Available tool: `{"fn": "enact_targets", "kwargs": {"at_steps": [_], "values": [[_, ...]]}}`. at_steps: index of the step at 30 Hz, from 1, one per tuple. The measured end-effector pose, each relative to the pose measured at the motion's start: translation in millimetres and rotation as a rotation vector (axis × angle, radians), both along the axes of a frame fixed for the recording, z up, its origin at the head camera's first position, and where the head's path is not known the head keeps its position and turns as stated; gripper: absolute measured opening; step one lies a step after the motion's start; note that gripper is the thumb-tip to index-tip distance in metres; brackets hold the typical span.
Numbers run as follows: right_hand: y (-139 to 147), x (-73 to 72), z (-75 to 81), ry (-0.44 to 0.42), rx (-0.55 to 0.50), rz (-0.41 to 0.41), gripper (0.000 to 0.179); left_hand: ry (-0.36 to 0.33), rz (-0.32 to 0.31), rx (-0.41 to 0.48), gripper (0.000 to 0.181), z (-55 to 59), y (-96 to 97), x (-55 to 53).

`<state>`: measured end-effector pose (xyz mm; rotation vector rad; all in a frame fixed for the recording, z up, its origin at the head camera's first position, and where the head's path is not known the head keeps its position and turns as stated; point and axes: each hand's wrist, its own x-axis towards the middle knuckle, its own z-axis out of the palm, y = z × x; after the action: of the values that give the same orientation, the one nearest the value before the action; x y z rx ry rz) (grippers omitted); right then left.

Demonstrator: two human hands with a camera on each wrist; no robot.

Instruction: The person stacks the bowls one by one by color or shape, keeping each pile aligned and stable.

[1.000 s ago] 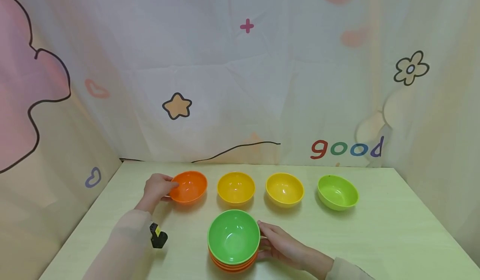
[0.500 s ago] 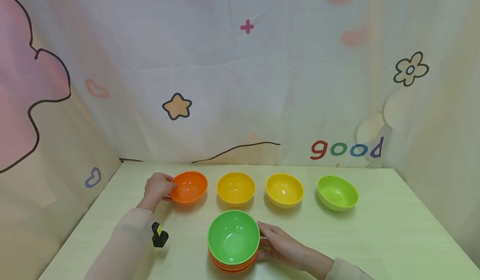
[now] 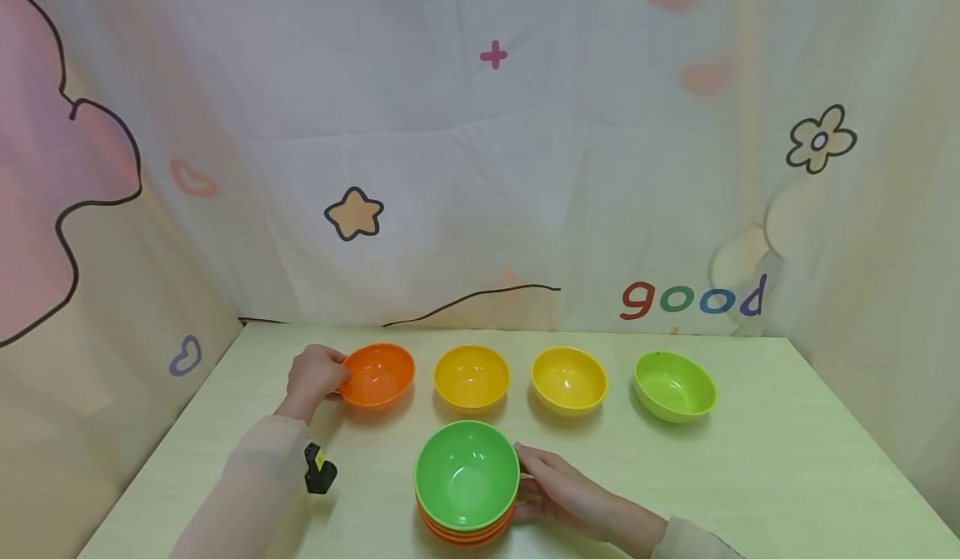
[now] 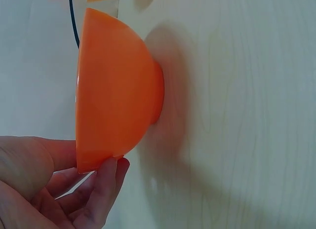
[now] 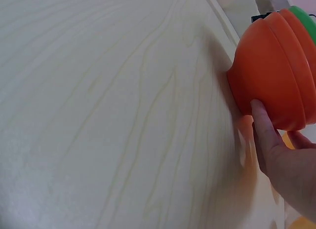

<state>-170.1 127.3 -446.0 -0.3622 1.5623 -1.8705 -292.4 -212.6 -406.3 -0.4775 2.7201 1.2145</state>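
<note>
My left hand (image 3: pixel 313 377) grips the orange bowl (image 3: pixel 384 376) by its left rim, at the left end of a row of bowls. In the left wrist view the thumb is at the rim and the fingertips press the outer wall of the bowl, whose foot points at the table. Nearer to me stands a stack of bowls, a green bowl (image 3: pixel 468 476) on top of several orange bowls (image 3: pixel 465 536). My right hand (image 3: pixel 566 492) holds this stack from its right side. The right wrist view shows a finger against the lowest orange bowl (image 5: pixel 266 66).
Two yellow bowls (image 3: pixel 472 377) and a lime-green bowl (image 3: pixel 675 386) continue the row to the right. A small black device (image 3: pixel 320 469) is by the left sleeve. Behind the pale wooden table (image 3: pixel 795 459) hangs a printed cloth (image 3: pixel 465 167).
Hardly anything moves. The left hand and sleeve shift very slightly, while the bowls and the right hand keep their places.
</note>
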Motion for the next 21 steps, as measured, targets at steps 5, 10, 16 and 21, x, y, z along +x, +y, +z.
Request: {"fn": "enact_targets", "kwargs": {"at_steps": [5, 10, 16, 21], "values": [[-0.5, 0.7, -0.2, -0.003, 0.004, -0.010, 0.064, 0.008, -0.007, -0.032, 0.031, 2.0, 1.2, 1.4], [-0.7, 1.1, 0.7, -0.006, 0.009, -0.016, 0.064, 0.004, -0.007, -0.042, 0.032, 2.1, 1.0, 0.4], [-0.5, 1.4, 0.4, -0.006, 0.014, -0.017, 0.064, 0.006, -0.028, -0.058, 0.032, 3.6, -0.5, -0.3], [-0.1, 1.0, -0.1, -0.002, 0.011, -0.010, 0.064, 0.019, -0.053, -0.087, 0.033, 6.3, -0.6, 0.6]]}}
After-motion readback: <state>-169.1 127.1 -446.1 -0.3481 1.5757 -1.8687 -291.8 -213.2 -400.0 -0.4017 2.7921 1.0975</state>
